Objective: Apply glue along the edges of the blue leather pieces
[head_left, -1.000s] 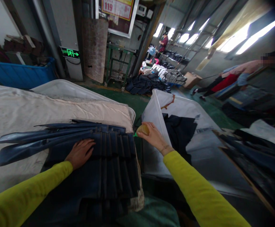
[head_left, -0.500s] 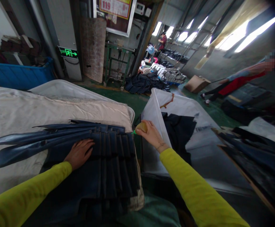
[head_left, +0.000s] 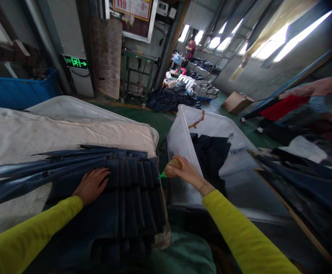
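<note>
Overlapping dark blue fabric pieces lie fanned in stepped layers on a cloth-covered surface. My left hand rests flat on them, fingers stretched out and holding nothing. In my right hand is a small yellowish-brown squeeze bottle with a green nozzle, fingers wrapped round it. Its nozzle points left and down, at the right edge of the layered pieces; whether it touches them I cannot tell. Long loose ends of fabric stick out to the left of my left hand.
A white plastic bin with dark fabric inside stands right of the surface. Further right lie more dark pieces by a wooden edge. A blue tub is at the back left. A person bends at the right; another stands far back.
My right hand has moved with the squeeze bottle toward me, along the right edge of the fabric layers. My left hand stays flat on the fabric. The view has shifted slightly.
</note>
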Tool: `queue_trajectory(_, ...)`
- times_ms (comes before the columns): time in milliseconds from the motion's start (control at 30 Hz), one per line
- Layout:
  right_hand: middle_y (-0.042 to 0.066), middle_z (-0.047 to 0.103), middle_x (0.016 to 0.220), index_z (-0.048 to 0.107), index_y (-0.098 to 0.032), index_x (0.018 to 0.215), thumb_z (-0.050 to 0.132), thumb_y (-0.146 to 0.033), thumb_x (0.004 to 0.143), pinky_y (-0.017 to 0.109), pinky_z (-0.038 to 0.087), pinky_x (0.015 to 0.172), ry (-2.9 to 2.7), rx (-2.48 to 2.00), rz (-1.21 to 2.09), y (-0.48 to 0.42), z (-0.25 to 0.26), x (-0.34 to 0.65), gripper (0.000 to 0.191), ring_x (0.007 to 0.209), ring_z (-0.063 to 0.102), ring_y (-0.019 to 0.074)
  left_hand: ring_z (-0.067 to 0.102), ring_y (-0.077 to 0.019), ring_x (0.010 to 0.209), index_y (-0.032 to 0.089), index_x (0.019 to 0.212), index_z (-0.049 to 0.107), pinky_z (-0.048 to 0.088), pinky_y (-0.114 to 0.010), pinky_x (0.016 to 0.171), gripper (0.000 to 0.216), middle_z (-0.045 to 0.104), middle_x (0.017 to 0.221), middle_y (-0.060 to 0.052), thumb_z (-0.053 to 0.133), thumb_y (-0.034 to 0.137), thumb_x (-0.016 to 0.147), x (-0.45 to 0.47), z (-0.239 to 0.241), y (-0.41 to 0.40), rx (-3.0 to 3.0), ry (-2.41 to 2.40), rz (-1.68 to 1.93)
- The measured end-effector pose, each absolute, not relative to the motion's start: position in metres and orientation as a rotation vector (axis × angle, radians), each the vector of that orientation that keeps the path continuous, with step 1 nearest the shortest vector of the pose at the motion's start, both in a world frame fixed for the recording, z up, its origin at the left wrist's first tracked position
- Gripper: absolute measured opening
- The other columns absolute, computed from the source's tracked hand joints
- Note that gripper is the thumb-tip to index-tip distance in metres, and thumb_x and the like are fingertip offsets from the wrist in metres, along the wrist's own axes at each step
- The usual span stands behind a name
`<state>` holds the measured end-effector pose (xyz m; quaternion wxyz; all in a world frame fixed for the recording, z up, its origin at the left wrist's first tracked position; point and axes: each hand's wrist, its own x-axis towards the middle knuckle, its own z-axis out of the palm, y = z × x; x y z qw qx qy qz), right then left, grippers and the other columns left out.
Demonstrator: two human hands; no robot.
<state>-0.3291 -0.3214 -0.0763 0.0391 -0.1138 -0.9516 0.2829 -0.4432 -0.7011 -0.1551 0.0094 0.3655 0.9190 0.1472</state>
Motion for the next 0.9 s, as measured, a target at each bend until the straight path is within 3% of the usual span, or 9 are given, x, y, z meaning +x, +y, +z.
queue_trajectory(333,0.011,0.051,0.112,0.046,-0.017,0.117,0.057,-0.043,0.075,0.037,0.043,0.089,-2.796,-0.404,0.813,-0.325,-0.08,-0.331,0.051,0.103,0.053,0.0235,0.044,-0.022,0.117,0.027,0.116,0.052,0.031,-0.045,0.101,0.036,0.05,0.128,-0.003,0.034,0.038,0.087,-0.445,-0.157,-0.702,1.157,2.885,0.45)
queue_trajectory(667,0.009,0.055,0.109,0.047,-0.016,0.115,0.057,-0.043,0.076,0.036,0.042,0.09,-2.922,-0.353,0.995,-0.321,-0.08,-0.302,0.048,0.1,0.054,0.0211,0.043,-0.0215,0.118,0.028,0.117,0.05,0.031,-0.044,0.1,0.036,0.05,0.128,-0.002,0.032,0.039,0.088,-0.444,-0.155,-0.701,1.149,2.877,0.4)
queue_trajectory(900,0.01,0.052,0.111,0.045,-0.017,0.116,0.056,-0.04,0.077,0.038,0.041,0.093,-2.881,-0.353,0.904,-0.327,-0.08,-0.291,0.047,0.103,0.053,0.0217,0.043,-0.0217,0.117,0.027,0.116,0.051,0.033,-0.044,0.099,0.036,0.05,0.127,-0.002,0.032,0.039,0.087,-0.443,-0.153,-0.701,1.159,2.887,0.388)
